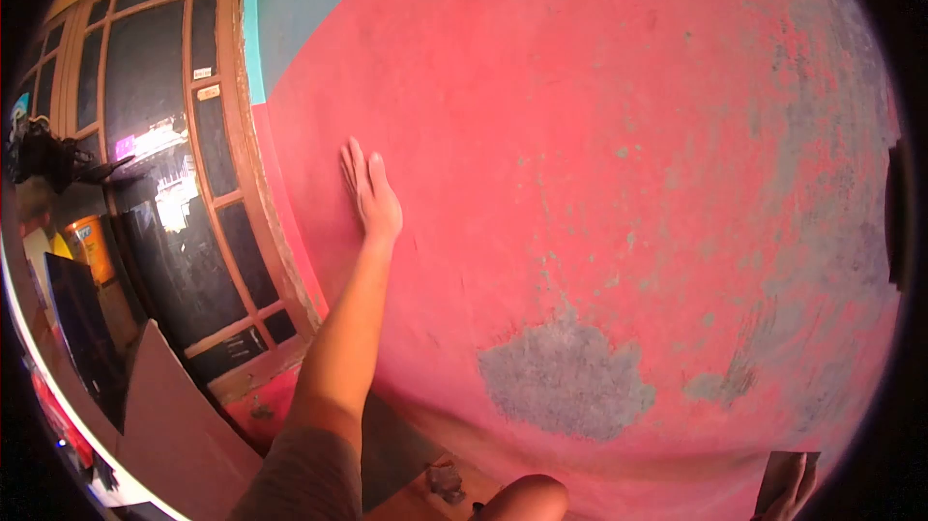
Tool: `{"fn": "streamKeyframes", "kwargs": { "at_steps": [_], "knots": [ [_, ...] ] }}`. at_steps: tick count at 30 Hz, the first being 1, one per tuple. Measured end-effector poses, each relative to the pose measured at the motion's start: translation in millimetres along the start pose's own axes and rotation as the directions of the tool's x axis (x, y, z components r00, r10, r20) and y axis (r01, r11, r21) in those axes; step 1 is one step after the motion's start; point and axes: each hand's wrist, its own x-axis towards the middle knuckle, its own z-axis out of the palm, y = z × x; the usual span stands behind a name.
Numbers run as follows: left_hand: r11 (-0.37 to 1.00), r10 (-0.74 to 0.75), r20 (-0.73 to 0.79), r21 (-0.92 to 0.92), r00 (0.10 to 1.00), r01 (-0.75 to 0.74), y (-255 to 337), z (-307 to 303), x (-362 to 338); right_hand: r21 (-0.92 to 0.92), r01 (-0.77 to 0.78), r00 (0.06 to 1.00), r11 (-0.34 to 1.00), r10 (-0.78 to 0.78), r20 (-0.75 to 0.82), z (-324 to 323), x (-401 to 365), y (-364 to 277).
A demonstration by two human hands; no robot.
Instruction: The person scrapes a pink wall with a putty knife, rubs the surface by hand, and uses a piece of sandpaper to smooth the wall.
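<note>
My left hand [372,194] is stretched out with its fingers extended, up against the pink painted wall [503,115]; nothing is in it. At the lower right edge, my right hand [798,490] has its fingers over a dark rectangular sheet [775,478] that looks like sandpaper. The sheet lies at the low part of the wall, and the rest of that hand is cut off by the frame. Between the hands, a large grey bare patch [570,378] shows where paint is gone. More worn, scraped paint spreads over the wall's right side.
A wood-framed glass door [155,154] stands at the left. Near it are a dark panel [82,328], a brown board [179,424] and an orange container [92,248]. Below, a crumpled greyish object [446,482] lies on the floor beside my knee [530,499].
</note>
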Motion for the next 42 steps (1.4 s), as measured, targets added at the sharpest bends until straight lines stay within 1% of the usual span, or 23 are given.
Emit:
{"fn": "streamKeyframes", "kwargs": {
  "at_steps": [1, 2, 3, 4, 5, 8, 10, 11, 14, 19, 20, 21, 22, 23, 25, 26, 27, 28, 30, 33, 38, 40, 42],
  "knots": [
    [0.999, -0.033, -0.006, 0.007, 0.999, 0.033, -6.8, -4.6, -22.8, -0.076, 0.262, 0.962, 0.962, -0.254, 0.101, -22.4, 19.0, 50.3],
    [0.997, -0.074, -0.008, 0.012, 0.997, 0.074, -12.1, -5.4, -45.2, -0.109, 0.534, 0.838, 0.839, -0.507, 0.203, -44.4, 37.9, 100.5],
    [0.993, -0.114, -0.02, -0.015, 0.993, 0.114, -16.7, -4.9, -69.5, -0.089, 0.744, 0.657, 0.662, -0.7, 0.28, -66.2, 56.9, 150.6],
    [0.986, -0.162, -0.027, -0.034, 0.986, 0.161, -21.6, -8.5, -97.6, -0.551, 0.316, 0.948, 0.773, -0.28, 0.151, -72.7, 44.5, 144.1],
    [0.978, -0.208, -0.036, -0.045, 0.978, 0.206, -25.7, -15.1, -126.0, 0.059, -0.107, 0.993, 0.993, 0.109, -0.036, -4.6, 6.4, 20.1],
    [0.913, -0.408, -0.119, -0.034, 0.905, 0.407, -55.6, -20.1, -215.2, 0.026, 0.03, 0.996, 0.999, -0.028, -0.09, -5.3, 8.8, 30.2],
    [0.78, -0.622, -0.172, -0.047, 0.764, 0.624, -56.7, -17.9, -264.1, -0.066, 0.205, 0.959, 0.977, -0.214, -0.188, -16.5, 15.9, 55.7],
    [0.693, -0.715, -0.194, -0.065, 0.672, 0.718, -44.8, -11.3, -279.4, -0.223, 0.237, 0.951, 0.945, -0.273, -0.147, -22.4, 18.2, 58.8],
    [0.651, -0.752, -0.177, -0.051, 0.635, 0.757, 13.7, -0.6, -297.5, -0.152, 0.262, 0.946, 0.953, -0.285, -0.153, -13.8, 17.6, 64.1],
    [0.83, -0.556, 0.058, -0.008, 0.829, 0.557, 133.2, 3.0, -296.8, -0.265, 0.207, 0.965, 0.942, -0.24, -0.101, 4.8, 10.1, 69.6],
    [0.873, -0.484, 0.126, -0.006, 0.866, 0.488, 153.0, 2.0, -303.5, -0.193, 0.296, 0.93, 0.936, -0.328, -0.166, 27.4, 0.9, 69.4],
    [0.909, -0.404, 0.201, -0.021, 0.892, 0.417, 168.3, 2.4, -314.2, -0.02, 0.246, 0.968, 0.969, -0.246, -0.039, 41.1, -9.6, 42.1],
    [0.94, -0.317, 0.268, -0.036, 0.91, 0.338, 179.4, 1.7, -327.9, -0.069, 0.306, 0.952, 0.95, -0.305, 0.016, 55.6, -23.1, 17.6],
    [0.964, -0.221, 0.331, -0.07, 0.917, 0.257, 192.5, -0.3, -342.3, -0.087, 0.314, 0.948, 0.945, -0.317, -0.021, 55.0, -18.7, 29.3],
    [0.981, -0.044, 0.484, -0.144, 0.874, 0.129, 222.9, -10.3, -375.0, 0.003, 0.309, 0.951, 0.951, -0.308, -0.008, 60.1, -27.3, 20.3],
    [0.981, 0.04, 0.566, -0.179, 0.823, 0.076, 234.9, -18.5, -392.3, -0.066, 0.295, 0.955, 0.953, -0.295, 0.002, 65.4, -32.5, 9.1],
    [0.967, 0.128, 0.628, -0.251, 0.767, 0.044, 243.4, -21.9, -399.4, -0.079, 0.397, 0.916, 0.915, -0.4, -0.035, 83.0, -38.1, -5.5],
    [0.945, 0.214, 0.681, -0.326, 0.7, 0.028, 252.1, -25.3, -406.3, -0.15, 0.406, 0.912, 0.902, -0.41, 0.007, 76.3, -38.3, -7.1],
    [0.855, 0.395, 0.738, -0.514, 0.548, 0.076, 272.2, -41.6, -403.3, -0.14, 0.44, 0.895, 0.887, -0.446, -0.017, 82.4, -46.7, -25.8],
    [0.679, 0.571, 0.554, -0.733, 0.606, 0.03, 287.4, -46.3, -393.5, -0.062, 0.395, 0.911, 0.916, -0.4, -0.104, 92.5, -53.3, -54.8],
    [0.462, 0.352, 0.504, -0.826, 0.789, 0.322, 319.9, -50.6, -342.1, 0.134, 0.426, 0.905, 0.895, -0.419, -0.078, 120.4, -66.0, -128.7],
    [0.235, 0.202, 0.706, -0.708, 0.679, 0.666, 345.5, -41.0, -339.3, 0.225, 0.405, 0.914, 0.886, -0.398, -0.08, 122.2, -59.1, -158.6],
    [-0.043, 0.122, 0.829, -0.545, 0.546, 0.837, 366.7, -35.7, -319.2, 0.245, 0.328, 0.94, 0.912, -0.342, 0.014, 116.0, -50.6, -176.4]
  ]
}}
